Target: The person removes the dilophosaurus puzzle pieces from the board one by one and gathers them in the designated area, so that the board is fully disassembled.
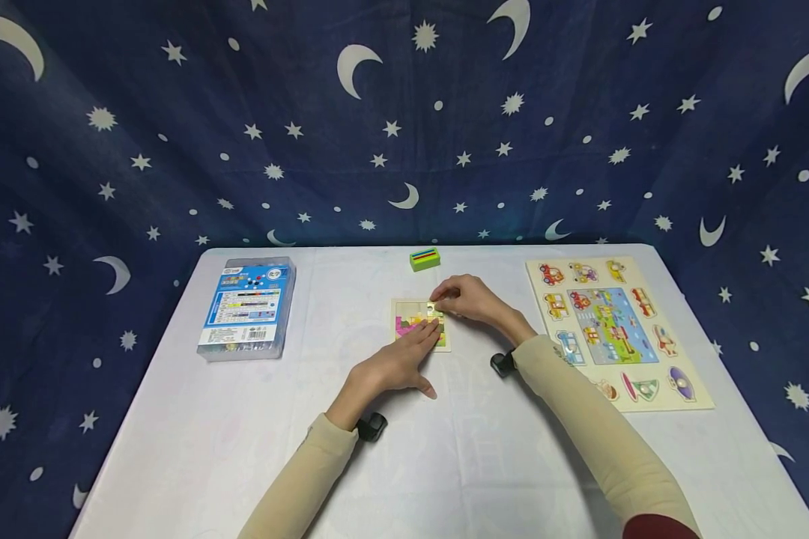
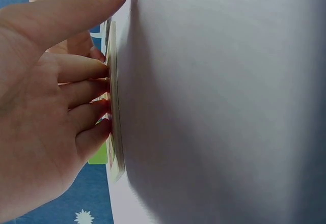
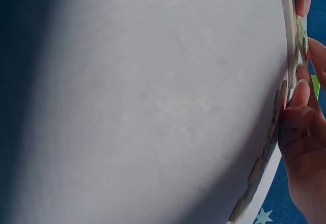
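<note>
A small square jigsaw board (image 1: 411, 309) lies on the table, its near part filled with pink, yellow and green pieces and its upper left bare. My left hand (image 1: 394, 367) rests over it with straight fingers, the fingertips touching its surface, as the left wrist view also shows. At the board's upper right, my right hand (image 1: 475, 299) pinches a small jigsaw piece (image 3: 303, 43), tilted at the board's edge in the right wrist view. The piece's picture is too small to make out.
Behind the board stands a small green box (image 1: 425, 260) with coloured stripes. A clear plastic case with a blue label (image 1: 246, 308) lies at the left. At the right, a large vehicle puzzle board (image 1: 681, 398) lies partly under my right sleeve.
</note>
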`<state>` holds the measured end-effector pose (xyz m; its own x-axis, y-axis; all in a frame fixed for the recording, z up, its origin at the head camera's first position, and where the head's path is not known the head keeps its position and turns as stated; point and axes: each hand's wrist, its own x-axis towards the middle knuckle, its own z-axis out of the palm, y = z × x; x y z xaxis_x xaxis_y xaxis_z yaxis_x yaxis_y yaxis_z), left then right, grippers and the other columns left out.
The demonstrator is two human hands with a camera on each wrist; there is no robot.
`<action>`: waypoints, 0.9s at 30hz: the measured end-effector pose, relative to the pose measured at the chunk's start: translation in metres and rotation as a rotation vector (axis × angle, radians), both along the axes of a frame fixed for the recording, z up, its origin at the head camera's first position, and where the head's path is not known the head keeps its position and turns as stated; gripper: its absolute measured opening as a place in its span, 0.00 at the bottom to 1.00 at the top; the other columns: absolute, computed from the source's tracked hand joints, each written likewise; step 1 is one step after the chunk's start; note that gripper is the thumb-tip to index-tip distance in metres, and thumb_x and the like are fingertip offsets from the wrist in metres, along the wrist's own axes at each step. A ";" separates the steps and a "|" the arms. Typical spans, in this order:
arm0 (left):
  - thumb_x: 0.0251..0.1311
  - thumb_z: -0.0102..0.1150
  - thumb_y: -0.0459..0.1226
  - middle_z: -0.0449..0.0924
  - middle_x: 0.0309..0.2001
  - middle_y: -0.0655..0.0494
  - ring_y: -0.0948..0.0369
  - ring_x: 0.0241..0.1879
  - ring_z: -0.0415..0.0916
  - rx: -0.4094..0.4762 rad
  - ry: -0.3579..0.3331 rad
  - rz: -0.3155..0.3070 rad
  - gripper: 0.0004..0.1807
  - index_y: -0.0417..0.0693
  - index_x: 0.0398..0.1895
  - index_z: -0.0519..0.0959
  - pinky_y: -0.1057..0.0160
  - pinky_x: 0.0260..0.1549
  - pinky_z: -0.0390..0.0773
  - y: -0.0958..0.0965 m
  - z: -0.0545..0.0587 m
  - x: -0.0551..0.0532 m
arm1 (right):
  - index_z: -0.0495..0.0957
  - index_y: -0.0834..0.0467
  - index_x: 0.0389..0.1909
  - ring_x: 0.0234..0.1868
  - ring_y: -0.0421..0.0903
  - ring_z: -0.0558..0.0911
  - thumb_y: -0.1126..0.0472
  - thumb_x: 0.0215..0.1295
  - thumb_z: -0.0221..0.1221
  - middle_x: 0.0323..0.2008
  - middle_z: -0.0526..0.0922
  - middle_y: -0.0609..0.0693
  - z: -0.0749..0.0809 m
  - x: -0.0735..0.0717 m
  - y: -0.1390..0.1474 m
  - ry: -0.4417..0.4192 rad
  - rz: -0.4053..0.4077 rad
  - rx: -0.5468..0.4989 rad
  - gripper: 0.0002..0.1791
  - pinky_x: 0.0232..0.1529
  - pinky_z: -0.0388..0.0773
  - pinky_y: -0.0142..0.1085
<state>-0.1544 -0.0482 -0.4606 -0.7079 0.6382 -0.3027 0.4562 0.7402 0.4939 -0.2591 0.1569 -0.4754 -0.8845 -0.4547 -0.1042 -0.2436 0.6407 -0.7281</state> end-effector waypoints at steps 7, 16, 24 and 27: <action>0.51 0.79 0.49 0.39 0.85 0.52 0.55 0.84 0.35 -0.003 0.008 -0.002 0.63 0.41 0.83 0.49 0.55 0.80 0.49 0.000 0.000 0.000 | 0.88 0.58 0.44 0.36 0.45 0.79 0.62 0.65 0.67 0.39 0.89 0.52 0.002 0.002 -0.002 -0.017 -0.006 -0.032 0.09 0.38 0.76 0.33; 0.51 0.79 0.49 0.40 0.85 0.53 0.55 0.84 0.35 -0.008 0.002 0.000 0.63 0.42 0.83 0.49 0.55 0.80 0.49 0.002 0.000 -0.001 | 0.88 0.59 0.45 0.29 0.43 0.79 0.64 0.66 0.67 0.35 0.87 0.52 -0.001 0.004 0.001 -0.036 -0.043 -0.077 0.09 0.30 0.77 0.32; 0.51 0.80 0.49 0.41 0.85 0.52 0.55 0.84 0.36 -0.006 -0.005 0.012 0.62 0.42 0.83 0.50 0.54 0.80 0.50 0.001 0.000 0.000 | 0.87 0.59 0.49 0.31 0.43 0.81 0.61 0.69 0.66 0.38 0.88 0.53 0.004 0.008 0.009 -0.091 -0.100 -0.121 0.11 0.30 0.78 0.32; 0.51 0.80 0.49 0.41 0.85 0.52 0.54 0.84 0.37 0.001 -0.002 0.012 0.62 0.42 0.83 0.51 0.54 0.80 0.50 0.000 0.000 0.001 | 0.87 0.60 0.50 0.31 0.44 0.82 0.61 0.69 0.65 0.38 0.89 0.54 0.005 0.010 0.013 -0.099 -0.114 -0.138 0.12 0.31 0.79 0.32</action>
<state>-0.1532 -0.0480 -0.4605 -0.7148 0.6303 -0.3031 0.4465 0.7448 0.4958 -0.2491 0.1699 -0.4702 -0.9195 -0.3684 -0.1370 -0.0982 0.5528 -0.8275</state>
